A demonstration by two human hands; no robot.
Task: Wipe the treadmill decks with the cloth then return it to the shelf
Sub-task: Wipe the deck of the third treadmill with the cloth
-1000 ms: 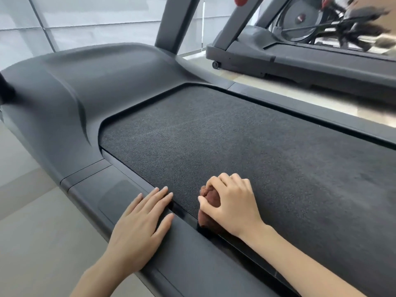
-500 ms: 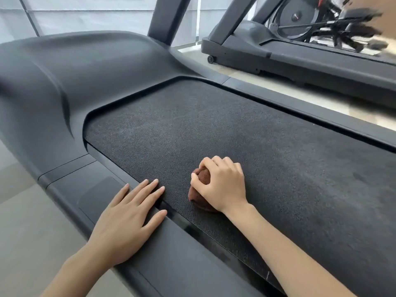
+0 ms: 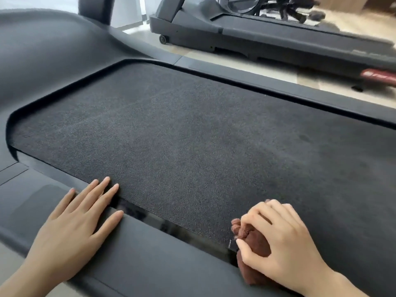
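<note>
A dark treadmill belt [image 3: 192, 136] fills the middle of the head view. My right hand [image 3: 282, 245] grips a bunched brown cloth [image 3: 255, 243] at the belt's near edge, where belt meets side rail. Most of the cloth is hidden under the fingers and palm. My left hand [image 3: 77, 219] lies flat with fingers spread on the near side rail [image 3: 150, 264], fingertips reaching the belt's edge.
The treadmill's grey motor cover [image 3: 53, 56] rises at the left with an upright post behind it. A second treadmill [image 3: 278, 37] stands across a strip of light floor [image 3: 246, 67] at the back right. No shelf is in view.
My right hand has dragged the cloth back toward me and to the right, from mid-belt to the near edge. The view has shifted right along the deck. My left hand stays flat on the rail.
</note>
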